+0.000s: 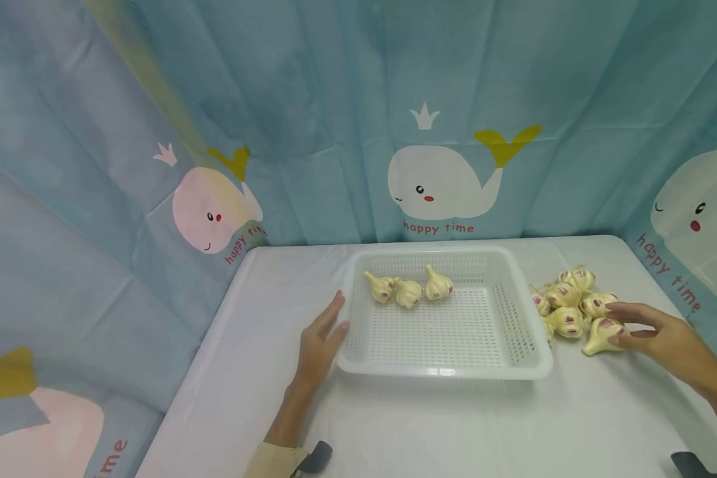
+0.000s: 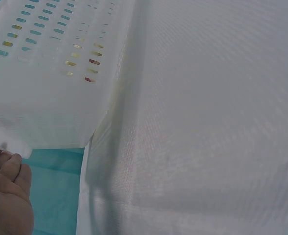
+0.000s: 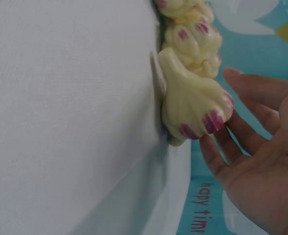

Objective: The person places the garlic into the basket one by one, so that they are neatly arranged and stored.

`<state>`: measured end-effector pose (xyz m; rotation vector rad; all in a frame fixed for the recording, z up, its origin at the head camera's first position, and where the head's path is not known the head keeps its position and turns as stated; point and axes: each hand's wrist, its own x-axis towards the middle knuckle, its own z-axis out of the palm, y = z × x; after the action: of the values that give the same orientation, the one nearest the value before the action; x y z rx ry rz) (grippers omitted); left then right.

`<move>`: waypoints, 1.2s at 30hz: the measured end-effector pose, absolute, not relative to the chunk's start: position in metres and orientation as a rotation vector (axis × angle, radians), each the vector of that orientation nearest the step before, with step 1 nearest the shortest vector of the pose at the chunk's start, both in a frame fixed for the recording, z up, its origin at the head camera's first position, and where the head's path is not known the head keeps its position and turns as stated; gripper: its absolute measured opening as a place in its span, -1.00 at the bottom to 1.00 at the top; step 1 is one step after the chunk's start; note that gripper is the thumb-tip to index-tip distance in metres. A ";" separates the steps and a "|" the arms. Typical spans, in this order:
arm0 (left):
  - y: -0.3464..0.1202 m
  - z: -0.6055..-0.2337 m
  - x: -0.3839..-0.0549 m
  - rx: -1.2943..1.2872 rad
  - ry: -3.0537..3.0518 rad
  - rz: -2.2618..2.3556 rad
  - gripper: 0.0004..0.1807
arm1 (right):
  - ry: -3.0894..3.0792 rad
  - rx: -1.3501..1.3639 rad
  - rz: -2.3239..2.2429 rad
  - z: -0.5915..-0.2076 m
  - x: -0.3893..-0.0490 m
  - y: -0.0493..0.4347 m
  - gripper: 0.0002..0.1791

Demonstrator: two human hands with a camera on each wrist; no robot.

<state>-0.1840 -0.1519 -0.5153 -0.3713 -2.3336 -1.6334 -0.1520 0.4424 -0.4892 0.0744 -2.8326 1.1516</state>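
A white plastic basket stands on the table with three garlic bulbs in its far left part. Against the basket's left side rests my left hand, its fingers fairly straight; in the left wrist view its fingertips touch the rim. To the right of the basket lies a heap of several garlic bulbs with purple streaks. My right hand reaches the nearest bulb of that heap. Seen from the right wrist, thumb and fingers are spread around this bulb, the thumb apart from it.
A white cloth covers the table. Behind and at both sides hangs a blue curtain printed with whales. The heap lies close to the basket's right wall.
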 end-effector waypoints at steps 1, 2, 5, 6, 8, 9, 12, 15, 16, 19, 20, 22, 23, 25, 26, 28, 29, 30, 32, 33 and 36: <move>-0.152 -0.515 -0.184 -0.368 -2.335 -1.632 -0.42 | -2.834 0.070 1.150 -0.490 -0.152 0.443 -0.30; -0.152 -0.515 -0.183 -0.365 -2.337 -1.632 -0.42 | -2.834 0.064 1.151 -0.491 -0.151 0.444 -0.30; -0.151 -0.515 -0.183 -0.357 -2.345 -1.629 -0.42 | -2.830 0.061 1.158 -0.493 -0.151 0.447 -0.31; -0.152 -0.515 -0.183 -0.352 -2.347 -1.634 -0.42 | -2.830 0.065 1.161 -0.494 -0.151 0.448 -0.31; -0.152 -0.515 -0.183 -0.352 -2.346 -1.643 -0.42 | -2.831 0.078 1.165 -0.495 -0.150 0.451 -0.31; -0.152 -0.515 -0.183 -0.353 -2.345 -1.646 -0.42 | -2.833 0.083 1.158 -0.496 -0.149 0.452 -0.31; -0.152 -0.515 -0.183 -0.359 -2.339 -1.654 -0.43 | -2.869 0.072 1.129 -0.497 -0.148 0.455 -0.29; -0.152 -0.515 -0.183 -0.365 -2.336 -1.655 -0.43 | -2.932 0.016 1.060 -0.496 -0.147 0.457 -0.24; -0.152 -0.515 -0.183 -0.366 -2.336 -1.655 -0.42 | -2.960 -0.003 1.040 -0.495 -0.147 0.458 -0.22; -0.152 -0.515 -0.183 -0.368 -2.333 -1.662 -0.42 | -3.026 -0.048 0.996 -0.491 -0.147 0.458 -0.18; -0.152 -0.515 -0.183 -0.370 -2.332 -1.662 -0.42 | -3.040 -0.056 0.987 -0.490 -0.147 0.458 -0.18; -0.152 -0.515 -0.183 -0.371 -2.330 -1.663 -0.42 | -3.066 -0.069 0.983 -0.487 -0.147 0.458 -0.17; -0.152 -0.515 -0.183 -0.373 -2.330 -1.661 -0.42 | -3.076 -0.079 0.984 -0.487 -0.147 0.458 -0.16; -0.152 -0.515 -0.183 -0.369 -2.334 -1.654 -0.43 | -3.094 -0.101 0.983 -0.485 -0.147 0.458 -0.15; -0.152 -0.515 -0.183 -0.367 -2.336 -1.652 -0.42 | -3.100 -0.110 0.992 -0.485 -0.147 0.458 -0.14; -0.152 -0.515 -0.183 -0.364 -2.339 -1.651 -0.42 | -3.113 -0.142 1.002 -0.485 -0.146 0.458 -0.12; -0.152 -0.515 -0.183 -0.365 -2.338 -1.652 -0.42 | -3.118 -0.153 1.020 -0.485 -0.146 0.459 -0.10; -0.152 -0.515 -0.183 -0.363 -2.337 -1.657 -0.42 | -3.123 -0.161 1.034 -0.485 -0.146 0.459 -0.09; -0.152 -0.515 -0.183 -0.367 -2.334 -1.664 -0.42 | -3.128 -0.183 1.056 -0.486 -0.146 0.460 -0.06; -0.152 -0.515 -0.183 -0.367 -2.333 -1.666 -0.42 | -3.132 -0.187 1.058 -0.487 -0.146 0.460 -0.04; -0.152 -0.515 -0.182 -0.370 -2.333 -1.664 -0.43 | -3.147 -0.165 1.067 -0.489 -0.146 0.463 -0.01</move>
<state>-0.1824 -0.1523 -0.5146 -0.3696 -2.3334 -1.6638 -0.1458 0.4627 -0.4887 -0.1655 -3.1467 1.0673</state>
